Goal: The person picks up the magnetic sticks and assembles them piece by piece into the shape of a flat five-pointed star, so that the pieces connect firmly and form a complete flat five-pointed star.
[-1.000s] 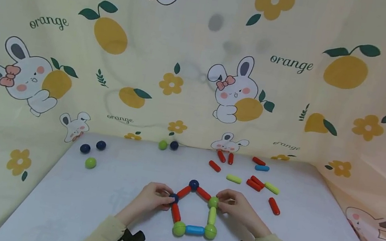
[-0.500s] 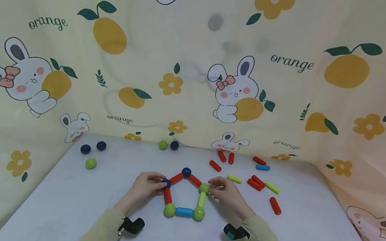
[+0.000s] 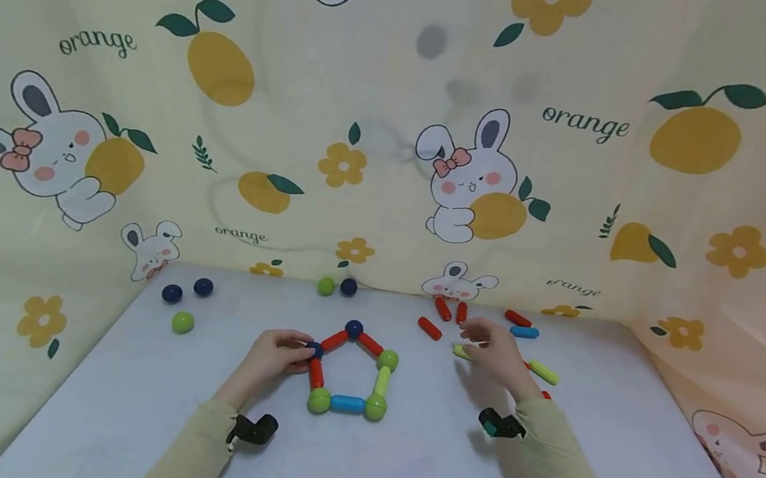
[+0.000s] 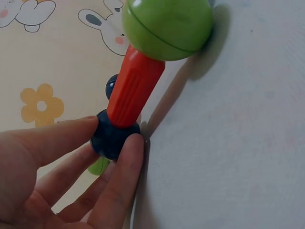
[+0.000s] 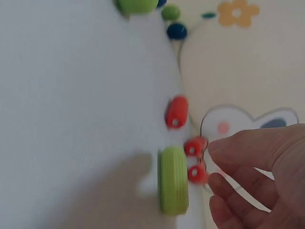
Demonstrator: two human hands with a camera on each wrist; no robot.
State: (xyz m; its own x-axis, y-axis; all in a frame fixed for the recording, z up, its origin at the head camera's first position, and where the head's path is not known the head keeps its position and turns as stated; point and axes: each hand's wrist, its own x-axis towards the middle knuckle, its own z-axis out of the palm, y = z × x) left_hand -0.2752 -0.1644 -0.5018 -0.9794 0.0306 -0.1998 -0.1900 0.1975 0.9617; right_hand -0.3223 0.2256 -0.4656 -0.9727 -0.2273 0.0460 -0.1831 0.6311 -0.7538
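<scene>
On the white table lies a five-sided frame of balls and rods. Its left corner is a dark blue ball, which my left hand pinches between thumb and fingers. From that ball a red rod runs to a green ball. The other sides are two red rods, a yellow-green rod and a light blue rod. My right hand, fingers loosely bent and holding nothing, hovers by a loose yellow-green rod; a gap shows between them in the right wrist view.
Several loose red rods lie at the back right, with a light blue rod and another yellow-green rod. Loose dark blue balls and green balls lie at the back left and along the printed cloth backdrop.
The ball-and-rod frame has slid left and away from me with my left hand on it. My right hand has let go of its green ball and moved right to the loose rods.
</scene>
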